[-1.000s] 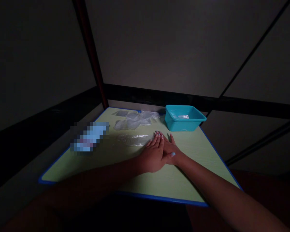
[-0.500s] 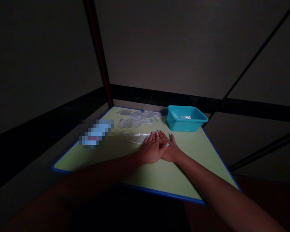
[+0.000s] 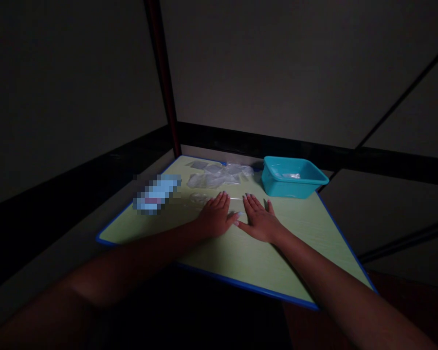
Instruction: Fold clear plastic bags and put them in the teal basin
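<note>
A clear plastic bag [image 3: 200,198] lies flat near the middle of the table, partly covered by my hands. My left hand [image 3: 215,216] rests palm down on it with the fingers stretched out. Beside it, my right hand [image 3: 261,221] also lies flat, fingers extended and the little finger spread away. The two thumbs nearly meet, and between the hands a shiny edge of the plastic shows. Beyond them several translucent plastic bags [image 3: 219,176] are laid out, overlapping one another.
A turquoise plastic basin [image 3: 290,188] stands at the back right with some clear plastic inside. At the left edge lies a pixelated light-blue object [image 3: 156,194]. The pale green table [image 3: 273,267] has a blue rim and sits against walls behind and to the left.
My hands, overlapping before, have moved apart; the left hand has slid left across the plastic bag. The view has shifted slightly, so everything on the table appears further right.
</note>
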The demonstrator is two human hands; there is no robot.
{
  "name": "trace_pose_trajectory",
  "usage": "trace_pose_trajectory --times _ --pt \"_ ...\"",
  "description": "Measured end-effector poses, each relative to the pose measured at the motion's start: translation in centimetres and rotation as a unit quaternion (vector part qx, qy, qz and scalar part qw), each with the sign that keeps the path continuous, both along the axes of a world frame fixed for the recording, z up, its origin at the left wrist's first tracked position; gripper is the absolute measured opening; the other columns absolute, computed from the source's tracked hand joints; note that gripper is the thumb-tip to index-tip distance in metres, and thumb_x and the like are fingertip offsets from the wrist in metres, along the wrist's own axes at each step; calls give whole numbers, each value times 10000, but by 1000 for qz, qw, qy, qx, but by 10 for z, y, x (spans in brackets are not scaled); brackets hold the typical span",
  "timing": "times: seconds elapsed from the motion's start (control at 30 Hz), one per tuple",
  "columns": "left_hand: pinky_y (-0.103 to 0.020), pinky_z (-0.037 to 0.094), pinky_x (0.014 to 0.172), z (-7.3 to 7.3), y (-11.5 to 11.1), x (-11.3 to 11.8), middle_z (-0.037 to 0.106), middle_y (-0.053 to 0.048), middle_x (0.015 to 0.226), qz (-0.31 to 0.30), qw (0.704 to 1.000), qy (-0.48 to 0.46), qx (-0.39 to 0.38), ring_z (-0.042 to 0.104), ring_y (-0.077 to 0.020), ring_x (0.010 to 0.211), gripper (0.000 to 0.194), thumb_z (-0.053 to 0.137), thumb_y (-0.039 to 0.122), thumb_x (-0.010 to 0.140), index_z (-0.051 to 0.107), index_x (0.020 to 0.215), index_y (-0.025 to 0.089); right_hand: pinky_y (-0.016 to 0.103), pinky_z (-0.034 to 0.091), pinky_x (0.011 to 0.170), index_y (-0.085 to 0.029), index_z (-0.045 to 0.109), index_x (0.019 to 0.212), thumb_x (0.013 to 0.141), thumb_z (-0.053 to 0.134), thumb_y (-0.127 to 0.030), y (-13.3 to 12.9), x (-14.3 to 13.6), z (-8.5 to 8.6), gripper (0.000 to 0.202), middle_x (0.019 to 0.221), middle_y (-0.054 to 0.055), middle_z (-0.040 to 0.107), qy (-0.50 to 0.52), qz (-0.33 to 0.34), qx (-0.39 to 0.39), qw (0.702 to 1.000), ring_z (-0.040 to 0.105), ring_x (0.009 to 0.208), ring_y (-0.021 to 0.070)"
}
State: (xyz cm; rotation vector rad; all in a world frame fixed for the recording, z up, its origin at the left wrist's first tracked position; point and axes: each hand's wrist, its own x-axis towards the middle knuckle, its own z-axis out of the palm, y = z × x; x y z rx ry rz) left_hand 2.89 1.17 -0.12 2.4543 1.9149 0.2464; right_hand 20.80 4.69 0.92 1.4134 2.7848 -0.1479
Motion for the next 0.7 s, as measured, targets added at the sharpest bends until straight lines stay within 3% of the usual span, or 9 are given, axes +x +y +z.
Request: trace_pose_trajectory --times 0.17,0.33,0.7 --pt "-456 244 1125 3 -3 -25 256 -224 1519 -18 1000 3 -15 212 -279 1428 665 242 479 972 299 1431 2 610 17 1104 -78 84 1513 853 220 -737 0 0 -1 942 1562 160 66 3 -1 3 1000 64 1446 284" --pt "-445 248 1120 3 -6 -47 242 -202 1532 16 999 7 -30 204 -270 1430 618 252 466 971 285 1444 69 602 16 1108 -93 63 1515 845 205 -760 1 1 -2 956 1565 158 52 -1 -2 6 1000 48 1445 289" --pt "-446 236 1118 10 -22 -74 203 -253 1526 88 994 16 -60 186 -302 1430 703 238 504 959 252 1440 -9 593 18 1116 -57 66 1507 851 194 -754 1 1 -4 966 1562 159 56 -6 3 13 1000 55 1445 284"
